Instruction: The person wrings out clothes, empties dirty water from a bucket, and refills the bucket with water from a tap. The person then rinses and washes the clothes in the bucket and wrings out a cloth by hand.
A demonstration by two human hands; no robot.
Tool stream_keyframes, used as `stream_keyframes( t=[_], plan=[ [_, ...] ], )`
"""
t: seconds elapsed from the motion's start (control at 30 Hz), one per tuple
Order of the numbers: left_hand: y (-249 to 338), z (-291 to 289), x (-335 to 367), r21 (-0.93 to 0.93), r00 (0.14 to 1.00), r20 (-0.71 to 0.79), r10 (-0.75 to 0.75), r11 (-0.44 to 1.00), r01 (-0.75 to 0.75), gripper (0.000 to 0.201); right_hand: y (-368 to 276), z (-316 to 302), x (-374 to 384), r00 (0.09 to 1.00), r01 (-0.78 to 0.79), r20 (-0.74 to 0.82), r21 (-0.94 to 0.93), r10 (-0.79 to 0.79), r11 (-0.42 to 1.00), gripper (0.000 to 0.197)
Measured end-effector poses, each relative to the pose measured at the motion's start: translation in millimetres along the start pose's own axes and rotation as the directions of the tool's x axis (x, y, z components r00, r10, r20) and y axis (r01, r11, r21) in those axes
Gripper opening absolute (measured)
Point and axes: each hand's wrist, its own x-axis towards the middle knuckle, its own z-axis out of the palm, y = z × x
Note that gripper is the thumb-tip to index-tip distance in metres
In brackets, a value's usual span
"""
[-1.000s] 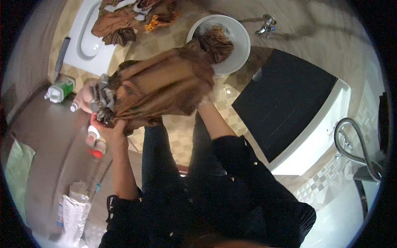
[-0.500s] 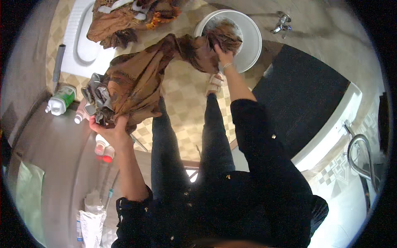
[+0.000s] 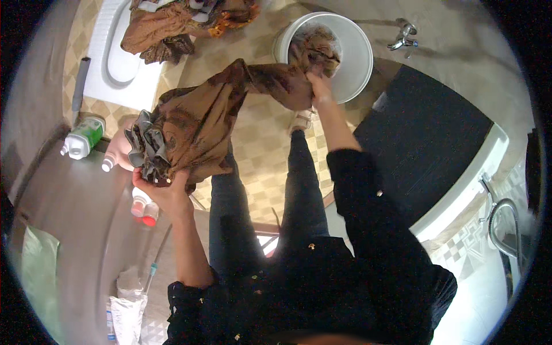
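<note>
Over the round white plastic bucket [image 3: 356, 63], the right hand [image 3: 318, 86] grips one end of the brown patterned cloth [image 3: 201, 123] while the left hand [image 3: 161, 187] clutches its bunched end, seemingly mid-lift, needing a steady raise.

A second ago both hands gripped the brown cloth [image 3: 207, 123] bunched together over the tiled floor, short of the white bucket [image 3: 356, 57]. Since then the right hand [image 3: 318, 89] reached out to the bucket's near rim, carrying one end of the cloth with it, so the cloth was drawn out long between the two hands. The left hand [image 3: 164, 192] moved the other way, toward the bottles at the floor's left edge, with the gathered end bunched above it.
</note>
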Motion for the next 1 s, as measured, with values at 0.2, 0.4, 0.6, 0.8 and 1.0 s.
stream_keyframes(
  t=[0.2,0.4,0.6,0.8,1.0],
  plan=[
    [12,-12,-8,0.019,0.997,-0.053,0.054,0.998,-0.053,0.074,-41,-54,-160,0.948,0.317,-0.163,0.373,-0.275,0.872,0.043],
    [27,-21,-12,-0.041,0.996,-0.029,0.087,0.995,-0.089,0.076,-145,-52,-260,0.8,0.595,-0.155,0.081,-0.579,0.8,0.051],
    [51,-27,-18,-0.086,0.995,0.014,0.095,0.992,-0.094,0.074,-233,-49,-332,0.38,0.924,-0.182,0.036,-0.907,0.38,0.06],
    [85,-46,-29,-0.224,0.994,0.083,0.073,0.973,-0.053,0.073,-334,17,-410,-0.29,0.846,0.074,-0.446,-0.954,-0.291,0.045],
    [87,-81,-34,-0.284,0.975,0.025,0.22,0.937,-0.204,0.074,-349,148,-511,-0.306,0.951,0.449,0.118,-0.84,-0.284,0.045]
  ],
)
